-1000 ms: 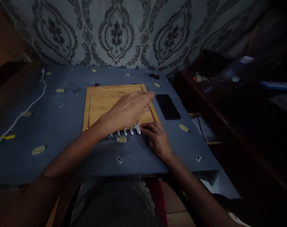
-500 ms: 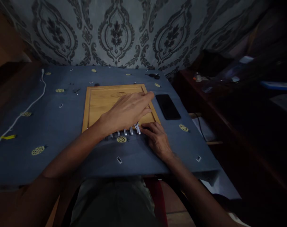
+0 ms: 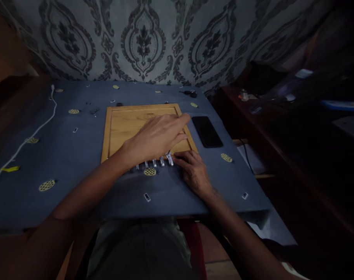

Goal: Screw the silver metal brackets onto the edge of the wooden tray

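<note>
You have two hands in view: one left hand, one right hand. Count one wooden board; at its near edge, at least five silver clips. Right: one black phone. Left: one white cable, one yellow strip.

Smooth wooden board; shiny metallic pieces; matt fabric tablecloth; smooth-faced phone.

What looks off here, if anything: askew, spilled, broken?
Nothing stands out. The wooden board lies flat, the small silver pieces sit in a row along its near edge, and the phone lies beside it. No spill or damage visible, though it's dim and the left arm covers some of the board.
</note>
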Available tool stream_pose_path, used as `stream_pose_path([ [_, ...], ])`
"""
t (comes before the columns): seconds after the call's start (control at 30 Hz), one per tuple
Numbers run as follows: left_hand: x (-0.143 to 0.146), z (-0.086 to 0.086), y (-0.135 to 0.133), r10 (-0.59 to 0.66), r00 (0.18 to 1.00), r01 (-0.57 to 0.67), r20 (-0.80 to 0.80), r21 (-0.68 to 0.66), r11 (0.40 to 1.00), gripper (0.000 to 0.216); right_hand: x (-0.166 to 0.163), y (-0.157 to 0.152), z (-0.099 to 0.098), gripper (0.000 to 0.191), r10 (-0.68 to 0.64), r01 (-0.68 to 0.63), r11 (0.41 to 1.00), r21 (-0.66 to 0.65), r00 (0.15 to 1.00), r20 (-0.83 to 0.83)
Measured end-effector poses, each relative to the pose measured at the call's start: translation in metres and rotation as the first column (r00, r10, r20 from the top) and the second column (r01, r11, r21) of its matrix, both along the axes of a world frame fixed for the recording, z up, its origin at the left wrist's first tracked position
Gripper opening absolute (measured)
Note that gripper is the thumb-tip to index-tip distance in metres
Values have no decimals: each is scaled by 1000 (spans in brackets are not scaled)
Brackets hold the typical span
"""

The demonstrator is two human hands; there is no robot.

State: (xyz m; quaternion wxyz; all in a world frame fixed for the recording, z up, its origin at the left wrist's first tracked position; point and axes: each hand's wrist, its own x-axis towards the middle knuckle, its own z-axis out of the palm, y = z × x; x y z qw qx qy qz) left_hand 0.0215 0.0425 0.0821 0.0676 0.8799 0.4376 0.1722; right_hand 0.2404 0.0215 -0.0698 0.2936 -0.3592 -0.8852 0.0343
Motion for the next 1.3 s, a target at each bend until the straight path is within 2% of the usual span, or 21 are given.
stream_pose_path([
  [0.43, 0, 2, -2, 5, 1000, -4, 26, -24, 1000, 19, -1, 0, -2, 49, -10, 10, 1000, -3, 1000, -13],
  [1.07, 1, 3, -2, 49, 993, -43, -103, 61, 997, 20, -1, -1, 1, 48, -6, 6, 1000, 24, 1000, 5],
  [1.3, 1, 5, -3, 31, 992, -30, -122, 13, 999, 19, -1, 0, 0, 47, 21, -21, 999, 37, 1000, -18],
])
